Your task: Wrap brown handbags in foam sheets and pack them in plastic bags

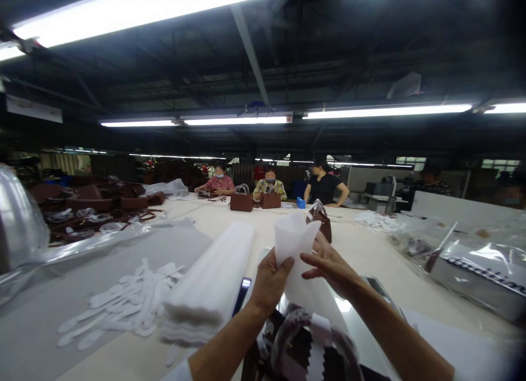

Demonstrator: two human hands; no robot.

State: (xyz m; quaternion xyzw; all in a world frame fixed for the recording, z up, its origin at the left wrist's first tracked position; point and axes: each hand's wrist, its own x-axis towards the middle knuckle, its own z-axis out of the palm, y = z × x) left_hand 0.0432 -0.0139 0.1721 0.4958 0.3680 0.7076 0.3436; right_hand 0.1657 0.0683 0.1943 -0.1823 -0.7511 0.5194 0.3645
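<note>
A thin white foam sheet (pixel 299 285) stands upright in front of me, its top edge folded and bent. My left hand (pixel 271 277) grips its left side, thumb on the near face. On the right side, my right hand (pixel 329 263) has its fingers apart and touches the folded edge; some fingertips are hidden behind it. Below the hands is a dark brown handbag (pixel 267 364), its handles (pixel 287 329) wrapped in clear film. A white strip with zigzag edges (pixel 318 348) lies across the handles. The sheet's lower end reaches down behind the handles.
A stack of white foam sheets (pixel 209 282) lies left, beside loose white strips (pixel 123 304) on grey sheeting (pixel 36 326). Brown bag pieces (pixel 90 197) pile up far left. Clear plastic bags (pixel 485 266) lie right. Several people sit or stand across the table (pixel 361 244), near finished handbags (pixel 241 202).
</note>
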